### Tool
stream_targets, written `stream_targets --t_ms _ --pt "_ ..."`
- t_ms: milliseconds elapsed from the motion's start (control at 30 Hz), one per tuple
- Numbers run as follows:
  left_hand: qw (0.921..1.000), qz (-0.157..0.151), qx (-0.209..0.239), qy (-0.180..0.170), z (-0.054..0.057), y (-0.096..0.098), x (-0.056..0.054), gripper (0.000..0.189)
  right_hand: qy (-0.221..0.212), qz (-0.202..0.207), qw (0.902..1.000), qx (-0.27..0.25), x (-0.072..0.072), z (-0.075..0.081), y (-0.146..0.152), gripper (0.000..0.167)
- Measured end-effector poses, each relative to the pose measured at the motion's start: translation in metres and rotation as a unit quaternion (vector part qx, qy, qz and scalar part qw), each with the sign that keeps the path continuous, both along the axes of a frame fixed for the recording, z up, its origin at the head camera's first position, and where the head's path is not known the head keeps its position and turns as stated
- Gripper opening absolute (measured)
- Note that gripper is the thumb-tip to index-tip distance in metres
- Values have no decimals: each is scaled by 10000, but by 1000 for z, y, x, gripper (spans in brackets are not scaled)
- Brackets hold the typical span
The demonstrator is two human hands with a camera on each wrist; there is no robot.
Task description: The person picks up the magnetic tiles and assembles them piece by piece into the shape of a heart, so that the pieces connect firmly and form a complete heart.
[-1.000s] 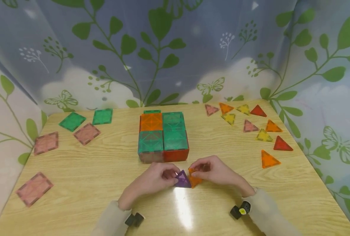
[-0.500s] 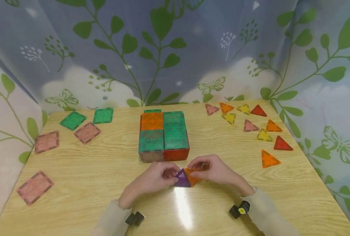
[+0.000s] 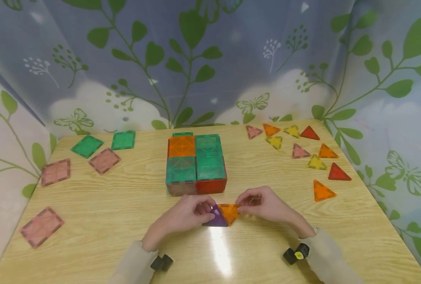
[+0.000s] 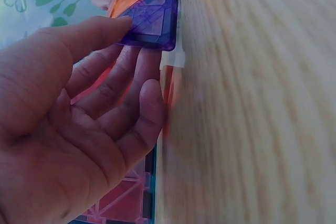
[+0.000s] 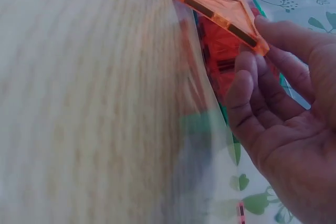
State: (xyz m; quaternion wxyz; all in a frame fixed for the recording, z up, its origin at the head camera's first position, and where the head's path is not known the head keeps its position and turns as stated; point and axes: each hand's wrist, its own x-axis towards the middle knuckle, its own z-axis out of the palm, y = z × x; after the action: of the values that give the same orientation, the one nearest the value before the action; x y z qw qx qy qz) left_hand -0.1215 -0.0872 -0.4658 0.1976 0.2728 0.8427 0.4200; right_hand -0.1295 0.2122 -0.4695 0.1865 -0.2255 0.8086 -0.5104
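In the head view, a purple triangular magnetic tile [image 3: 215, 219] and an orange triangular magnetic tile [image 3: 229, 212] meet edge to edge in front of a box of tiles. My left hand [image 3: 185, 214] pinches the purple tile at its left side, thumb on top in the left wrist view. The orange tile's right corner is held between the thumb and fingers of my right hand [image 3: 268, 206]. Green and orange squares top the box [image 3: 212, 167], with red and pinkish walls at its front. Both wrist views show the joined tiles raised just off the wooden table [image 4: 252, 103].
Several triangular tiles in pink, orange, yellow and red lie at the right, the nearest being an orange triangle [image 3: 324, 191]. Green squares [image 3: 123, 140] and pink squares [image 3: 42, 227] are spread over the left side. A patterned curtain [image 3: 132, 71] hangs behind the table.
The orange tile has turned and its edge now lies along the purple one. My right hand has shifted slightly right to the orange tile's outer corner; the left hand has barely moved.
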Motion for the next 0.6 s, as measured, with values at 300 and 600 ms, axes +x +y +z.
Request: stream_targets --t_ms 300,600 --pt "9999 135 -59 -46 0 -8 1 18 1327 -1118 9804 933 -7 5 61 16" --pt "9995 315 17 21 0 -21 3 16 2154 -2378 9212 2200 -1 7 149 23"
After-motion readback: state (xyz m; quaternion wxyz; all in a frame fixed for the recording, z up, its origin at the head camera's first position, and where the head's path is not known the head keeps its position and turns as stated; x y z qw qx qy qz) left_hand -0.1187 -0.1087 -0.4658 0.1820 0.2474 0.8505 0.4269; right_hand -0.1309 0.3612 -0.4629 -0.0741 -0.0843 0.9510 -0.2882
